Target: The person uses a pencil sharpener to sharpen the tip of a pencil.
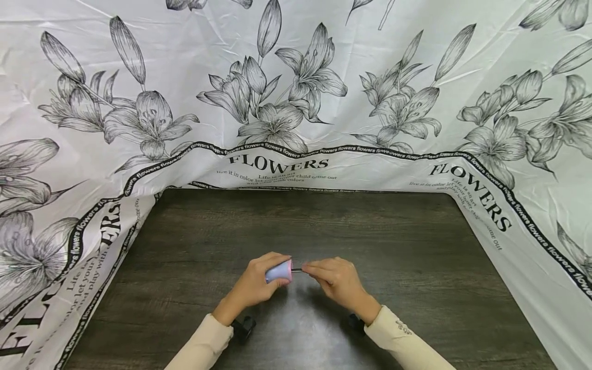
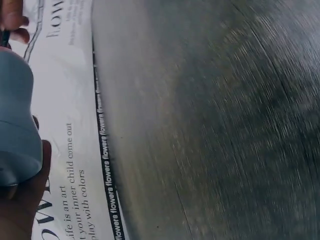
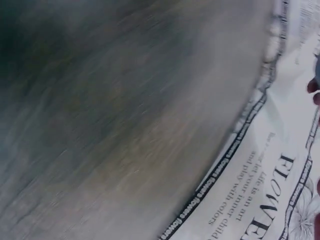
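My left hand [image 1: 253, 280] grips a small light-blue, waisted holder-like object [image 1: 278, 273] with a pink rim, lying sideways above the table. From its pink end a thin dark rod [image 1: 297, 270] sticks out to the right. The fingertips of my right hand [image 1: 336, 278] pinch the rod's outer end. In the left wrist view the blue body [image 2: 15, 110] fills the left edge, with the rod [image 2: 5, 38] at its top. Only a sliver of the object and some fingertips enter the right wrist view at its right edge.
Beneath both hands lies a dark wood-grain table [image 1: 208, 226]. White cloth [image 1: 351, 128] printed with lilies and lettering hangs behind it and along both sides. Black wrist mounts [image 1: 243, 329] sit under the cream sleeves [image 1: 203, 341].
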{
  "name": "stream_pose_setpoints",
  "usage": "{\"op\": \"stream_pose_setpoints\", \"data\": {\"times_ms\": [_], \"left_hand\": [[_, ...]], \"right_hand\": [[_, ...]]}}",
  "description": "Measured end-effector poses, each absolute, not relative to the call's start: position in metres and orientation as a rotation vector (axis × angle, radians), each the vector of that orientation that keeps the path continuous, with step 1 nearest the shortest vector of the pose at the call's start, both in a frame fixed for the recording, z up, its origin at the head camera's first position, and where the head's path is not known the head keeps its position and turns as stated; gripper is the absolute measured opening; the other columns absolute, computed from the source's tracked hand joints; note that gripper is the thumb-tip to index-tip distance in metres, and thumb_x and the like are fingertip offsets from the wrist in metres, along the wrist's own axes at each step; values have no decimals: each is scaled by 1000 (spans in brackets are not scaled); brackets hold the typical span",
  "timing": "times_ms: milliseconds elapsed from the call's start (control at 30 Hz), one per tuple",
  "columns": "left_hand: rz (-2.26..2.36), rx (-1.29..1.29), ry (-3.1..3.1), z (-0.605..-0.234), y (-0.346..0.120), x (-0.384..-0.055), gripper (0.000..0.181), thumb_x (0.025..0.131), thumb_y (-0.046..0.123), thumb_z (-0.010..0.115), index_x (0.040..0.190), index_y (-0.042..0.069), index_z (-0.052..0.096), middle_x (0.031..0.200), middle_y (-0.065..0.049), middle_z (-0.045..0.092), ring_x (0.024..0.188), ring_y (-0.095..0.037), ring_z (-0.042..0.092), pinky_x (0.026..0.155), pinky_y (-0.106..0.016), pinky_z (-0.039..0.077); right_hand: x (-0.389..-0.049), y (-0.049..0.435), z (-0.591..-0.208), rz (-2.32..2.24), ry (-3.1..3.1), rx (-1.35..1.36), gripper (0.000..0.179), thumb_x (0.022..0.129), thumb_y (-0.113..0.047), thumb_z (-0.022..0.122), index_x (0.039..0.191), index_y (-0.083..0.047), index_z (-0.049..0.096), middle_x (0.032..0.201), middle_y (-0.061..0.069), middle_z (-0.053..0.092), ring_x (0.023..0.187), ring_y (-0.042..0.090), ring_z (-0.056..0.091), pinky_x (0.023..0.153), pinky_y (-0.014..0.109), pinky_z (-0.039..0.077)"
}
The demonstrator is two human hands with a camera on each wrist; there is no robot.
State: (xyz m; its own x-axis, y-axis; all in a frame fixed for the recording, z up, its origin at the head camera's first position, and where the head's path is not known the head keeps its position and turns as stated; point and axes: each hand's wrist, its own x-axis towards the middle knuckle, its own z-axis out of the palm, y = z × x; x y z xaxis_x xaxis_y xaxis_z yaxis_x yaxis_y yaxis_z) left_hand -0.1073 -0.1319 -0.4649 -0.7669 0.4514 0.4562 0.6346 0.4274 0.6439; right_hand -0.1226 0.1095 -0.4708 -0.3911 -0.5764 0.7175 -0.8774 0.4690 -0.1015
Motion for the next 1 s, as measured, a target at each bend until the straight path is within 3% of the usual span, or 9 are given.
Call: {"op": "stream_pose_setpoints", "data": {"times_ms": [167, 333, 533, 667, 767, 867, 1000], "left_hand": [[-1541, -919, -2651, -459, -142, -110, 43, 87, 24, 70, 123, 1, 63, 112, -12, 67, 81, -8, 57, 67, -23, 48], [-1913, -1089, -2667, -458, -150, -115, 42, 96, 25, 59, 120, -9, 62, 100, -22, 69, 75, -3, 59, 66, -24, 52], [-2113, -1149, -2640, -462, -150, -116, 43, 95, 23, 60, 120, -12, 59, 102, -25, 69, 79, -5, 64, 70, -26, 54], [-1846, -1052, -2692, -454, -143, -110, 43, 91, 22, 65, 123, -7, 60, 109, -20, 68, 80, -9, 62, 70, -25, 52], [-1359, -1106, -2667, -449, -135, -104, 49, 86, 24, 71, 126, -3, 60, 116, -15, 65, 89, -14, 62, 74, -26, 53], [-812, -1190, -2465, -447, -128, -99, 55, 77, 22, 77, 123, -3, 61, 116, -13, 63, 98, -21, 63, 81, -32, 54], [-406, -1224, -2127, -453, -123, -95, 40, 87, 26, 66, 115, -3, 65, 113, -13, 64, 98, -23, 62, 87, -35, 51]], "right_hand": [[-120, 108, -474, 416, -1979, 1197, 27, 101, -21, 49, 104, -13, 75, 99, -4, 74, 79, 10, 67, 68, 24, 51], [-116, 106, -475, 326, -1843, 1231, 24, 98, -20, 53, 104, -13, 75, 96, -4, 74, 77, 9, 67, 69, 23, 52], [-112, 101, -472, 236, -1755, 1226, 23, 97, -21, 55, 97, -16, 77, 88, -7, 74, 67, 6, 65, 57, 18, 48], [-111, 100, -470, 421, -1910, 1204, 18, 94, -21, 60, 92, -15, 77, 81, -6, 73, 59, 4, 64, 50, 14, 46], [-107, 99, -470, 750, -2142, 1120, 11, 87, -19, 69, 91, -11, 76, 77, -3, 73, 47, 0, 55, 44, 10, 40], [-102, 99, -465, 1201, -2437, 944, 12, 85, -16, 72, 91, -8, 76, 76, 1, 73, 46, -2, 52, 43, 11, 38], [-102, 102, -449, 1802, -2764, 677, 18, 89, -13, 67, 95, 3, 73, 78, 15, 73, 49, 1, 54, 41, 17, 35]]}}
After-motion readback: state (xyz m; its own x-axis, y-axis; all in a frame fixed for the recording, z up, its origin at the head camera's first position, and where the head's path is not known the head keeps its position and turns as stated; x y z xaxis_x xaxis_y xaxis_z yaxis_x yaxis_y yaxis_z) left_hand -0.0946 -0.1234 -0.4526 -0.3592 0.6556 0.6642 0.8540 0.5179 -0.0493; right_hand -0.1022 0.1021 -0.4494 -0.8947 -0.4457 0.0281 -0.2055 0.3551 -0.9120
